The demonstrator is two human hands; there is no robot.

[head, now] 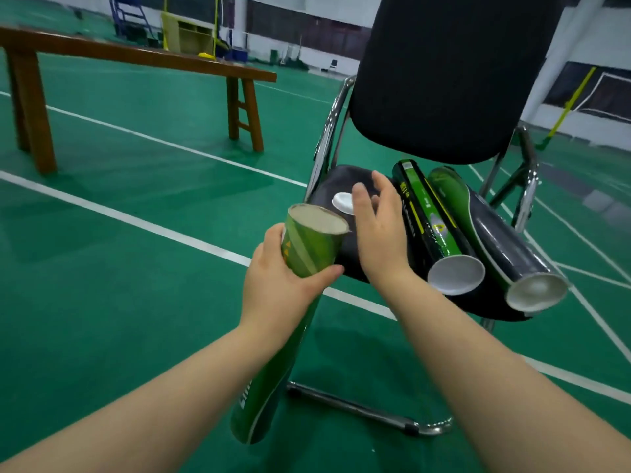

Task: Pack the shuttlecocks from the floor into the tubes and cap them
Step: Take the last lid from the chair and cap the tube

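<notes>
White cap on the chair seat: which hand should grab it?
Right. The right hand hovers open beside the white cap; the left hand grips the uncapped tube.

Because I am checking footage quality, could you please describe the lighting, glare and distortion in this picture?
Head view: even, diffuse light, soft shadows under the wooden bench and chair; glare on the two capped tubes and chrome frame; wide-angle lens makes the backrest lean; the green tube in the left hand is fairly sharp, background softer.

An indoor badminton hall: green court floor [136, 233] marked with white lines [170, 144], a yellow net post [216, 29] in the background, a long wooden bench [136, 58] courtside.
</notes>
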